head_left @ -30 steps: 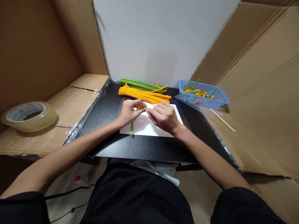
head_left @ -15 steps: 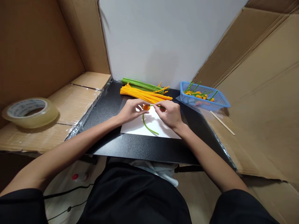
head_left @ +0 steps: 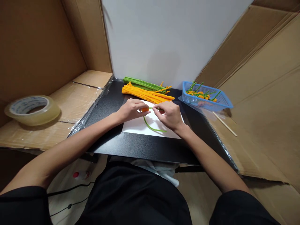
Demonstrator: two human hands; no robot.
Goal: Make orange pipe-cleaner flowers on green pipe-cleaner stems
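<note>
Above a white sheet of paper (head_left: 133, 126), my left hand (head_left: 132, 110) pinches a small orange pipe-cleaner ball (head_left: 145, 109) between thumb and fingers. From the ball a green pipe cleaner (head_left: 150, 127) hangs down and curves to the right over the paper. Another green stretch runs from the ball to my right hand (head_left: 170, 114), whose thumb and forefinger are closed on it. Just behind both hands lies a bundle of orange pipe cleaners (head_left: 145, 93), with a bundle of green pipe cleaners (head_left: 142, 83) behind it.
A blue basket (head_left: 222, 104) at the back right holds several orange pieces with green stems. Near it lies a thin wooden stick (head_left: 224, 123). A roll of clear tape (head_left: 50, 115) rests on the cardboard at left. Cardboard walls flank the black table (head_left: 140, 147).
The hanging green pipe cleaner has swung to the right. My left hand has closed more around the orange ball, while my right hand stays nearly in place. The view has shifted slightly.
</note>
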